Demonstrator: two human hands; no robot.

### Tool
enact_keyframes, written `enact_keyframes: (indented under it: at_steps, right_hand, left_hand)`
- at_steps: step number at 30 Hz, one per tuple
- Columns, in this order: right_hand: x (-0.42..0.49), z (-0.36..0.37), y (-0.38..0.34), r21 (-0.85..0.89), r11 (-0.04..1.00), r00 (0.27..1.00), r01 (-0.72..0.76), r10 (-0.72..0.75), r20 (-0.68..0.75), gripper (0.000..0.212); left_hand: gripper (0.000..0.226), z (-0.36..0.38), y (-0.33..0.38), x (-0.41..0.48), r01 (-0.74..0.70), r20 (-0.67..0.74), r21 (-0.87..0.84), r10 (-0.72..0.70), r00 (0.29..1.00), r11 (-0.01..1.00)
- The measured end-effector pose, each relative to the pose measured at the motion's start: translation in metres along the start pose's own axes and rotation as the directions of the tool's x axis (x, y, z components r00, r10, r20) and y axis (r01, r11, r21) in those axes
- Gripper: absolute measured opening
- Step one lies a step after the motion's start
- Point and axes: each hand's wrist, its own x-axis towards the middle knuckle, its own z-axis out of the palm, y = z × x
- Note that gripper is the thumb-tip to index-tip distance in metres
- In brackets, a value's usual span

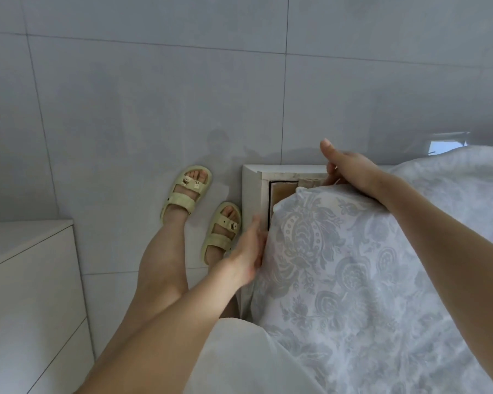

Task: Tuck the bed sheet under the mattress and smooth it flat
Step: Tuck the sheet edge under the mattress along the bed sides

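Beyond the white garment (239,362), the bed sheet (353,280) covers the bed (251,180) corner. The left hand (251,251) presses it flat-fingered at the side. The right hand (350,169), thumb raised, hides its grip behind the end edge. The tuck looks unfinished, with smoothing ahead.

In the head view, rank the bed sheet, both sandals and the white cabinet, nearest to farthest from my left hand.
1. bed sheet: the left hand is at its side edge.
2. nearer sandal: on the floor beside the bed frame.
3. farther sandal: farther out on the tiles.
4. white cabinet: far left.
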Motion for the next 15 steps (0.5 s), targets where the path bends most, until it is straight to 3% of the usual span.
enact_keyframes:
  at_steps: [2,5,9,12,15]
  right_hand:
    - [0.002,0.004,-0.001,-0.106,0.993,0.998,0.044,-0.048,-0.04,0.068]
    - [-0.014,0.006,-0.012,-0.431,0.892,0.965,0.134,-0.217,-0.149,0.068]
    - [-0.048,0.022,-0.03,-0.483,0.811,0.875,0.33,-0.455,-0.167,0.06]
    - [-0.059,0.069,-0.022,-0.607,0.646,0.744,0.463,-0.656,-0.131,0.051]
    - [-0.03,0.093,-0.009,-0.674,0.611,0.679,0.416,-0.701,-0.217,0.04]
  left_hand:
    - [0.076,-0.006,0.009,0.006,-0.035,-0.045,0.065,0.038,0.998,0.997]
    - [0.066,-0.013,0.025,0.007,-0.147,-0.078,0.179,0.163,0.984,0.973]
    - [0.061,-0.034,0.055,0.005,-0.284,-0.09,0.155,0.299,0.95,0.946]
    - [0.059,-0.046,0.064,0.007,-0.264,-0.136,0.142,0.283,0.949,0.954]
    - [0.056,-0.055,0.059,0.009,-0.266,-0.197,0.131,0.288,0.937,0.955]
